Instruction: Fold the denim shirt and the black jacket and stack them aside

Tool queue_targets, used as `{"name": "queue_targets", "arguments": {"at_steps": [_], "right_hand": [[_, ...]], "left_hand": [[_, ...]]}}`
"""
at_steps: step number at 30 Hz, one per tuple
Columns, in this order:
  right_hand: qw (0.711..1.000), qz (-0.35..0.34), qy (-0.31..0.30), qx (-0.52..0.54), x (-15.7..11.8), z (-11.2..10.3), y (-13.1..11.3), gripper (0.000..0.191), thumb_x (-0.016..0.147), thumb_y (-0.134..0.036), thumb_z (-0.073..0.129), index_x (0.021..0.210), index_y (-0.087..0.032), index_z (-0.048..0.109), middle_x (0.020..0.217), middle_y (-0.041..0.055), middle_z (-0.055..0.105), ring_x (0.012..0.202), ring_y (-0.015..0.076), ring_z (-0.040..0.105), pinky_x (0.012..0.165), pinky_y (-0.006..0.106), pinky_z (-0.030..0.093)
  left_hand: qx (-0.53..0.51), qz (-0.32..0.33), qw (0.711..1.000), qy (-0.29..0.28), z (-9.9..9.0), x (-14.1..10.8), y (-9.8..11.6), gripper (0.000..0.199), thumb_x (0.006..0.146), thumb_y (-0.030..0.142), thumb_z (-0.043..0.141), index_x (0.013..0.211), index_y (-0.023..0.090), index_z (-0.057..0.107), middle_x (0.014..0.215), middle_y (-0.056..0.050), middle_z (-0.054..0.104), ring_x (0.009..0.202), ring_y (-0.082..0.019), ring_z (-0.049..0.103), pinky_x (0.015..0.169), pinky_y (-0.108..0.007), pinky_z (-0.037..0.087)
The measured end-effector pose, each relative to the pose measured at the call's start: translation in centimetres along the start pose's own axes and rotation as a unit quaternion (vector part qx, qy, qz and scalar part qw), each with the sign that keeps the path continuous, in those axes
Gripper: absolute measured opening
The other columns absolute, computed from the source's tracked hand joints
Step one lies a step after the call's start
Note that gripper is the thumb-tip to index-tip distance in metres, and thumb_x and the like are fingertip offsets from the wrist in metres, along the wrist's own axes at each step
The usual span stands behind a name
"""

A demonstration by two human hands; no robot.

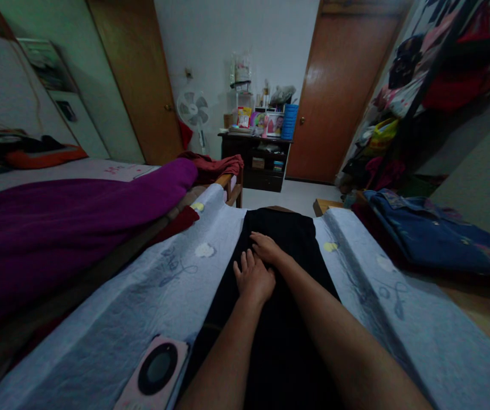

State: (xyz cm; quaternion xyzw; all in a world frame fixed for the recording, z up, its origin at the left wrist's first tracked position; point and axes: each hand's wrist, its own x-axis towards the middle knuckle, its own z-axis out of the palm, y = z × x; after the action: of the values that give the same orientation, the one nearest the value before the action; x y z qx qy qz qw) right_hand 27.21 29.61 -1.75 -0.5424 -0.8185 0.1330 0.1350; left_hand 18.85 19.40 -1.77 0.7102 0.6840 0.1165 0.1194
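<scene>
A black garment (300, 330) lies stretched out lengthwise on a pale, patterned sheet (129, 307); its exact kind I cannot tell. Flat on its upper part rests my left hand (254, 276), fingers spread. Just beyond it and slightly to the right, my right hand (266, 248) also presses on the black cloth with its fingers stretched out. The two hands are close together, and neither one grips anything. By my left forearm, a pink phone (153, 373) with a round black camera ring lies on the sheet.
To the left is a purple blanket (82, 222) on a bed. A folded blue denim garment (445, 236) lies at the right. Farther back are a dark cabinet (253, 176) with items on top, a white fan (193, 109) and a wooden door (342, 97). Bags hang at the right.
</scene>
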Motion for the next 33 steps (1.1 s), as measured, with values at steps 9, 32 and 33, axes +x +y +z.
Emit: {"name": "queue_targets", "arguments": {"at_steps": [9,32,33], "right_hand": [[0.994,-0.038,-0.009,-0.099,0.3,1.1,1.7,0.057,0.096,-0.041,0.034,0.145,-0.012,0.035,0.155,0.0116,0.024,0.142,0.0253,0.022,0.114,0.043,0.020],[0.987,0.056,0.049,-0.144,-0.8,1.2,0.9,0.065,0.094,-0.046,0.030,0.147,-0.009,0.031,0.157,0.0103,0.017,0.144,0.0274,0.010,0.114,0.043,0.014],[0.987,0.066,0.044,-0.139,-0.8,1.3,0.9,0.067,0.093,-0.048,0.029,0.147,-0.008,0.029,0.157,0.0110,0.016,0.144,0.0272,0.010,0.114,0.042,0.014]], "left_hand": [[0.013,-0.030,0.999,0.002,0.8,0.0,0.2,0.072,0.085,0.046,0.039,0.146,0.011,0.030,0.155,-0.015,0.023,0.144,-0.034,0.012,0.112,-0.061,0.007],[0.013,-0.038,0.999,0.000,0.2,-0.2,0.5,0.072,0.081,0.044,0.041,0.144,0.010,0.035,0.154,-0.014,0.027,0.142,-0.035,0.016,0.110,-0.063,0.010],[0.013,-0.038,0.999,0.000,0.2,-0.2,0.5,0.072,0.081,0.044,0.041,0.144,0.010,0.035,0.154,-0.014,0.027,0.142,-0.035,0.016,0.110,-0.063,0.010]]}}
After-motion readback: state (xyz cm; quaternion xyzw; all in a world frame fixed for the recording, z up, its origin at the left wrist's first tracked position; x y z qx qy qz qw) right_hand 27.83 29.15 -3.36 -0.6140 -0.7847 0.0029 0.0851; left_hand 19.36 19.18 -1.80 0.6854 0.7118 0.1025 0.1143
